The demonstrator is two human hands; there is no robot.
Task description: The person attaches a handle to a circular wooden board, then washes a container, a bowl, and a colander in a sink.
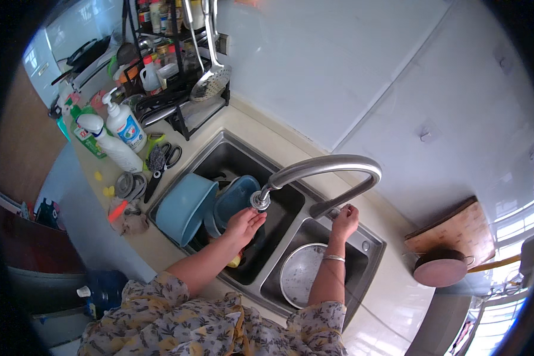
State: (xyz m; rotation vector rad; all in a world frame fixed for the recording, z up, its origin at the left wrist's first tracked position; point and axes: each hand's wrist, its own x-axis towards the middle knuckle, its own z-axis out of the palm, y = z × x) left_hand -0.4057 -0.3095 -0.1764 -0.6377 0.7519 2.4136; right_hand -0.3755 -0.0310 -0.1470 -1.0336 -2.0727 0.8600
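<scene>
My left hand [247,226] is under the spout head [260,201] of a curved metal faucet [332,163], its fingers stretched out and holding nothing. At the faucet's base, the fingers of my right hand [345,221] close round its lever [333,212]. The left basin of the steel double sink [288,222] holds a large light-blue plastic tub [184,204] tilted at its left side and a darker blue basin [236,199] beside it. Below my right wrist, a round metal bowl [299,276] lies in the right basin, partly hidden by my forearm.
Left of the sink stand a white pump bottle [126,126], a white spray bottle [117,149] and black scissors [163,166]. A black rack [190,113] with a hanging skimmer [210,83] rises behind. At right, a wooden cutting board [457,231] leans near a round pinkish pan [440,270].
</scene>
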